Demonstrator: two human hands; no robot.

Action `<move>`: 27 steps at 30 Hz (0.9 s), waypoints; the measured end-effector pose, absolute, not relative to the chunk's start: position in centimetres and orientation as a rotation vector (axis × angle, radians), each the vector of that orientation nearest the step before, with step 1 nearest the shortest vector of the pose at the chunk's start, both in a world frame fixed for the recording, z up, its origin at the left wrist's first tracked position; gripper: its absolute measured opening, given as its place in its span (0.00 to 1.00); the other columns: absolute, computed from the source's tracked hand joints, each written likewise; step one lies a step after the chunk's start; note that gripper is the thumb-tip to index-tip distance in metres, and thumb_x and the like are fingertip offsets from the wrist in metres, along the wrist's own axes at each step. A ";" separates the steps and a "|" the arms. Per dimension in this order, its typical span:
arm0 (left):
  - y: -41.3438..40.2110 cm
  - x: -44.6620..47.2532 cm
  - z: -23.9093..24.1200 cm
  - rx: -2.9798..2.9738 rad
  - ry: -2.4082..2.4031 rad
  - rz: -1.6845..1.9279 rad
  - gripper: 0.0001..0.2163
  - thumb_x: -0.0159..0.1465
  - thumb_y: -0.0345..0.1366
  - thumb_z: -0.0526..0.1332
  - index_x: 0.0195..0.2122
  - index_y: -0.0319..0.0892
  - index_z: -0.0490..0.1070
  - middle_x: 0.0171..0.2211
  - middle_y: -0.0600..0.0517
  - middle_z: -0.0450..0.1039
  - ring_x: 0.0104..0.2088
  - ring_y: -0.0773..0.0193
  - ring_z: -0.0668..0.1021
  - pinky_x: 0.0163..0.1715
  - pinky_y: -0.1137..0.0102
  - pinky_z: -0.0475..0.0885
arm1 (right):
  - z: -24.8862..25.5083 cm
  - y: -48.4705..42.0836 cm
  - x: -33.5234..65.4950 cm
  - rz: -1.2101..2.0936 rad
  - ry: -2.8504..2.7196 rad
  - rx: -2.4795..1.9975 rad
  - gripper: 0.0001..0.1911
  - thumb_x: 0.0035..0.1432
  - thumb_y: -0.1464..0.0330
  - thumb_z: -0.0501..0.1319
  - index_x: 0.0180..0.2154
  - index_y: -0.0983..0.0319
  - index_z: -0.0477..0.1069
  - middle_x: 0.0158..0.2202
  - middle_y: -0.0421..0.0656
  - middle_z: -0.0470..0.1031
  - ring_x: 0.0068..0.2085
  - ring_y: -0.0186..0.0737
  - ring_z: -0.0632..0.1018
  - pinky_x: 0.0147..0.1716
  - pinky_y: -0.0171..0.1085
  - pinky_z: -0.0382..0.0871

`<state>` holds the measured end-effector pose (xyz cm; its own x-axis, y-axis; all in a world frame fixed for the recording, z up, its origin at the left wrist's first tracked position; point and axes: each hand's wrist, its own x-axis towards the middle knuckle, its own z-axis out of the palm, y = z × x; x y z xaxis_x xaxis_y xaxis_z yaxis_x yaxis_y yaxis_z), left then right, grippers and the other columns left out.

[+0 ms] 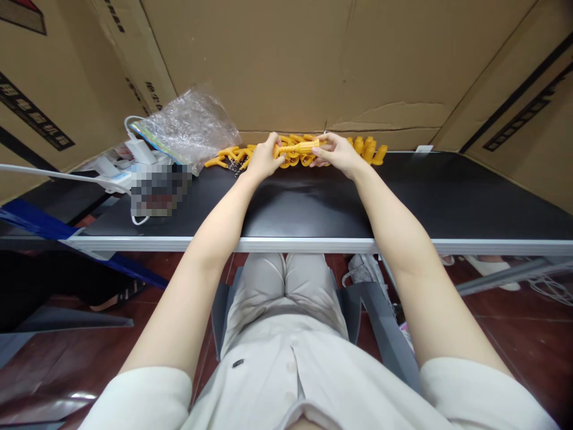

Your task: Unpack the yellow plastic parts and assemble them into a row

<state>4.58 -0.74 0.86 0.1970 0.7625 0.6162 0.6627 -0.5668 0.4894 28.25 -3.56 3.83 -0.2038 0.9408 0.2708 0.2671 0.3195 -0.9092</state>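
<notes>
A yellow plastic toy piece (299, 147), long and ribbed, is held level between both hands at the far side of the black table (313, 203). My left hand (264, 157) pinches its left end with curled fingers. My right hand (336, 153) grips its right end. Behind and beside the hands lies a row of several more yellow plastic pieces (367, 149), some with small metal key chains (233, 167) hanging near the left hand.
A crumpled clear plastic bag (190, 125) lies at the back left, beside white cables and a charger (134, 146). Cardboard walls (286, 60) enclose the table on three sides. A pixelated patch (157, 190) lies left of centre.
</notes>
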 end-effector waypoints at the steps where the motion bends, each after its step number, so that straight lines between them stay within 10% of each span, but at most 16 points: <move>1: -0.8 4.6 0.9 2.333 1.409 1.309 0.15 0.61 0.26 0.64 0.47 0.48 0.70 0.35 0.51 0.77 0.47 0.51 0.82 0.58 0.53 0.72 | 3.8 -3.5 28.2 0.928 -1.679 -1.109 0.25 0.55 0.54 0.76 0.46 0.59 0.70 0.39 0.45 0.81 0.34 0.41 0.83 0.35 0.39 0.79; 12: -1.0 4.8 1.0 2.329 1.470 1.280 0.10 0.62 0.29 0.65 0.43 0.47 0.68 0.37 0.50 0.78 0.46 0.52 0.82 0.55 0.56 0.74 | 3.9 -3.8 27.7 0.904 -1.680 -1.203 0.34 0.56 0.35 0.65 0.40 0.59 0.71 0.29 0.47 0.79 0.26 0.42 0.81 0.29 0.41 0.80; 20: -0.7 4.6 0.9 2.324 1.492 1.296 0.11 0.61 0.28 0.66 0.42 0.47 0.68 0.36 0.50 0.77 0.46 0.51 0.82 0.56 0.55 0.73 | 4.1 -3.7 28.8 0.929 -1.713 -1.075 0.34 0.52 0.57 0.78 0.56 0.58 0.70 0.45 0.44 0.81 0.35 0.39 0.84 0.33 0.35 0.78; 27: -0.6 4.4 0.8 2.335 1.408 1.335 0.12 0.61 0.28 0.65 0.44 0.48 0.69 0.37 0.51 0.78 0.47 0.52 0.82 0.56 0.55 0.74 | 4.4 -4.2 28.6 0.904 -1.713 -1.081 0.24 0.53 0.58 0.78 0.46 0.60 0.73 0.39 0.45 0.81 0.35 0.40 0.83 0.33 0.36 0.78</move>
<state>4.43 -0.63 0.80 0.1854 0.7576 0.6258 0.6649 -0.5657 0.4878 28.59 -4.16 4.38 -0.2222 0.9284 0.2977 0.2781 0.3530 -0.8933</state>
